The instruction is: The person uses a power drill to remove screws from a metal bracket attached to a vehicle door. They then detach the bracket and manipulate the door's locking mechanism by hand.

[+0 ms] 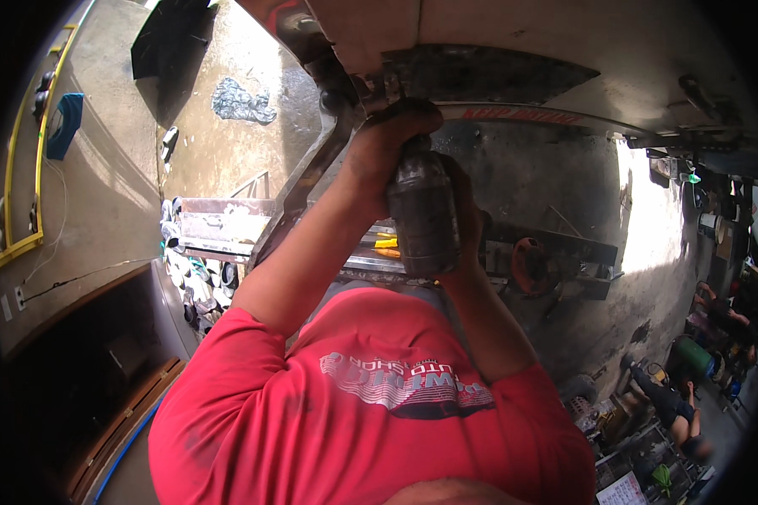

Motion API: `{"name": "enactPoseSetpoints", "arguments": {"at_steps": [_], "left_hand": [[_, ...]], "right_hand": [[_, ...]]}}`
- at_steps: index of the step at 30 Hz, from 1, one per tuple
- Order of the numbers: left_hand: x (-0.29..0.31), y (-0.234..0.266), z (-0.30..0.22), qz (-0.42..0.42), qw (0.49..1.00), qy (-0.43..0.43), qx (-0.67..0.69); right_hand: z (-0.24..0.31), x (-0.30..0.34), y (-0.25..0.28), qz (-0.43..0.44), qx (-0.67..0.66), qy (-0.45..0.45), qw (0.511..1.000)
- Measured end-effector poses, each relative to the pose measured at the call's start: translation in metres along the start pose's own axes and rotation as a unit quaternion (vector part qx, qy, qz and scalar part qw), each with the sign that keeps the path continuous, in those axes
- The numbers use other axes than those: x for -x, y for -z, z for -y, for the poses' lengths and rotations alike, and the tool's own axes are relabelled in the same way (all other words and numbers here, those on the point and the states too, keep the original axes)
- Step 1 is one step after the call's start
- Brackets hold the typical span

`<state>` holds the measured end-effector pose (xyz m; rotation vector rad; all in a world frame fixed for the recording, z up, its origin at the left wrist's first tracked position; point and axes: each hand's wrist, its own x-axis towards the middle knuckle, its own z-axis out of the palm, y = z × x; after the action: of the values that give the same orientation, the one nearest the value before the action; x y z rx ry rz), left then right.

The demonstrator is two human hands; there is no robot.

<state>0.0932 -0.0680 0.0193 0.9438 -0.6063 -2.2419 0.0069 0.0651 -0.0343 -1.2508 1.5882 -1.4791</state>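
Observation:
A dark, scuffed power tool point(425, 215) with a thick cylindrical body is held up in front of my chest. My left hand point(396, 135) is closed over its far end, close to a vehicle's body panel. My right hand point(470, 227) wraps round the tool's right side and is partly hidden behind it. The tool's working end is out of sight beneath my left hand, so its exact kind cannot be told. Just beyond is a dark, pointed patch point(488, 74) on the pale body panel point(514, 25).
A low bench point(219, 227) with yellow-orange items point(386, 244) stands below my arms. A reddish ring-shaped object point(531, 265) lies to its right. Crumpled plastic point(242, 101) is on the wet floor at far left. Another person point(678, 417) and clutter are at lower right.

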Motion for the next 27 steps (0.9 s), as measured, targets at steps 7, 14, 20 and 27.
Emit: {"name": "enactPoseSetpoints", "arguments": {"at_steps": [7,14,20,27], "left_hand": [[-0.001,0.002,0.000,0.011,1.000,0.011,-0.003],[0.000,-0.004,-0.003,-0.005,1.000,0.008,-0.013],[0.003,-0.008,-0.006,-0.014,1.000,0.015,-0.006],[-0.002,-0.005,-0.006,-0.007,1.000,0.002,-0.002]], "right_hand": [[0.004,-0.004,0.001,0.002,0.033,0.029,0.999],[-0.006,-0.006,-0.001,-0.030,0.025,0.044,0.998],[0.007,-0.011,0.000,-0.042,0.081,0.084,0.992],[0.012,-0.012,0.001,-0.022,0.064,0.067,0.995]]}}
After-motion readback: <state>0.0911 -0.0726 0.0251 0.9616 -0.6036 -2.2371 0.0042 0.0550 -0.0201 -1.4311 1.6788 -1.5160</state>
